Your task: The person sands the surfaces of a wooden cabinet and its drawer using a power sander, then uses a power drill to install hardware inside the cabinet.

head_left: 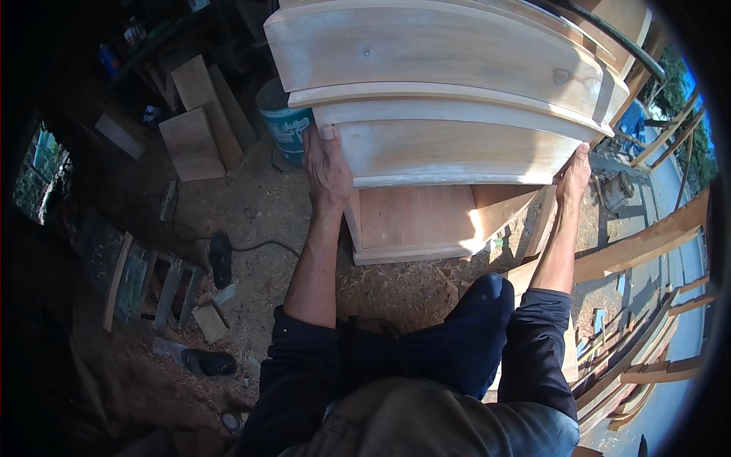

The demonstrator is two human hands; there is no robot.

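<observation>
Cabinet: pale unfinished wooden cabinet (pixel 449 114) w/ stepped curved mouldings, tilted toward the camera — fills the upper centre, held up between both hands above the sawdust floor (pixel 259 206); its boxy lower section sits below the mouldings.
Left hand: left hand (pixel 326 169) pressed on the cabinet's left edge, fingers (pixel 327 137) wrapped up over the corner of a moulding — gripping it.
Right hand: right hand (pixel 573 177) on the cabinet's right edge, arm stretched out, fingers closed round the lower moulding's end.
Knee: dark-trousered knee (pixel 487 293) raised just below the cabinet's bottom edge; can't tell if touching.
Left side: blue-green bucket (pixel 283 120) just behind the left hand; wood offcuts (pixel 194 137) leaning further left.
Floor: black sandal (pixel 207 362) lower left, dark cable (pixel 263 245) across the sawdust.
Right side: curved timber pieces (pixel 647 365) stacked by the rim.
</observation>
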